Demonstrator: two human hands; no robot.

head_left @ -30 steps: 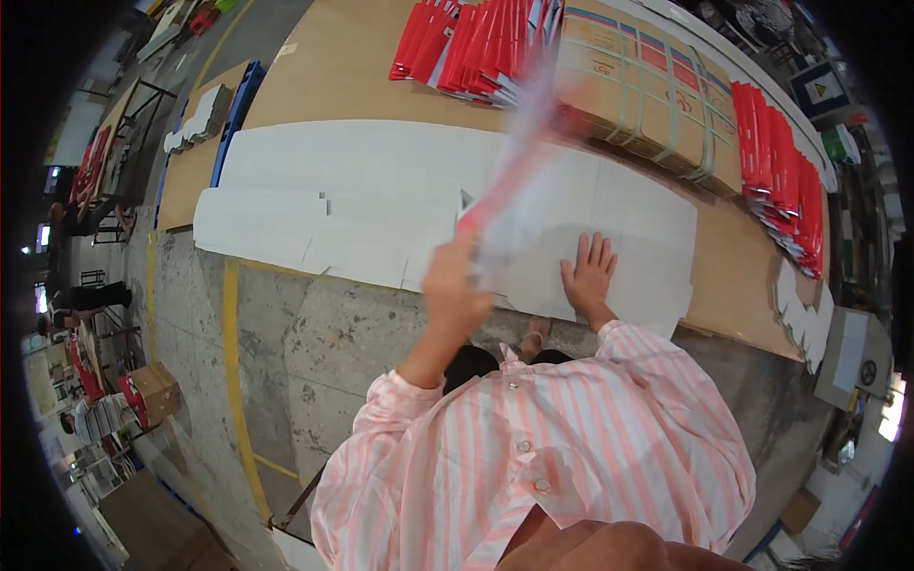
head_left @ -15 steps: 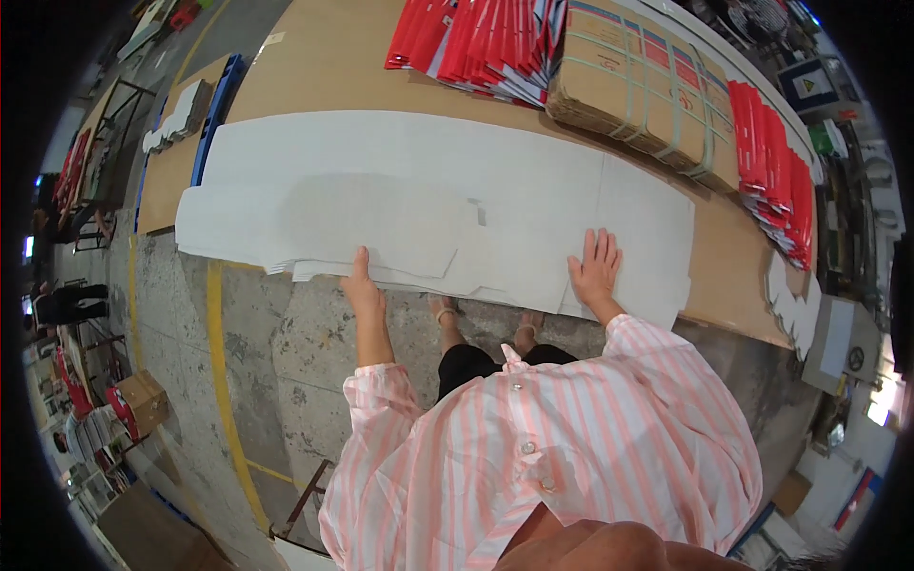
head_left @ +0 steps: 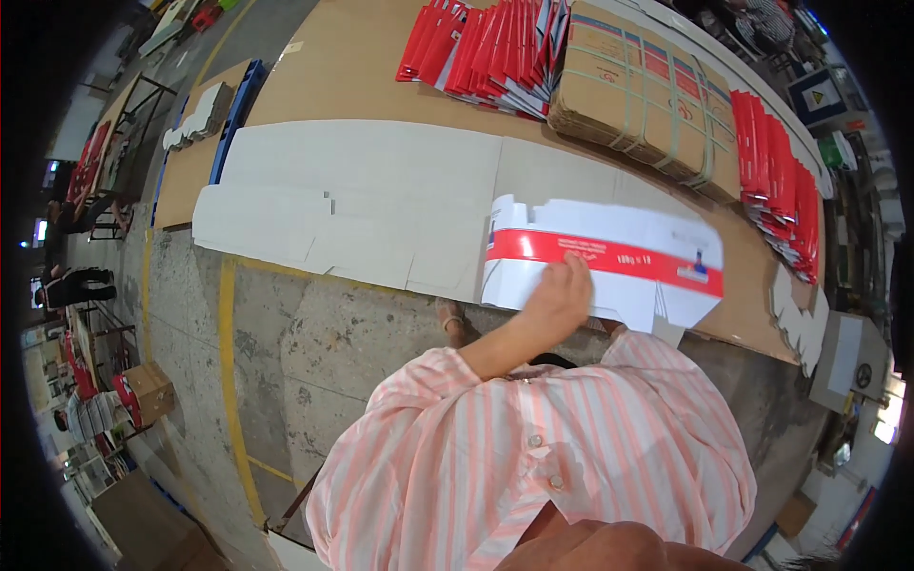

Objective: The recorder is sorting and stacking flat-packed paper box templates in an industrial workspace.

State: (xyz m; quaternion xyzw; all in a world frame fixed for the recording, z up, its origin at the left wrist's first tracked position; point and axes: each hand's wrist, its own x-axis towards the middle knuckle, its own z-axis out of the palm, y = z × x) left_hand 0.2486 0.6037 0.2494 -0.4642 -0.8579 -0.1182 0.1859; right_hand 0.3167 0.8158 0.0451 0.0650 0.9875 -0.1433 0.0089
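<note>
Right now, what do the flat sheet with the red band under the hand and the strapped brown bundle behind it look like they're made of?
The sheet with the red band looks like thin printed carton board: flat, die-cut tabs, smooth white face, probably coated. The left hand rests on it. The strapped brown bundle looks like corrugated cardboard, matt brown, bound with pale straps that may be plastic.

A flat, unfolded white carton blank [head_left: 609, 271] with a red band across it lies at the near edge of the surface [head_left: 362, 67], partly overlapping a plain white sheet [head_left: 362, 205].
</note>
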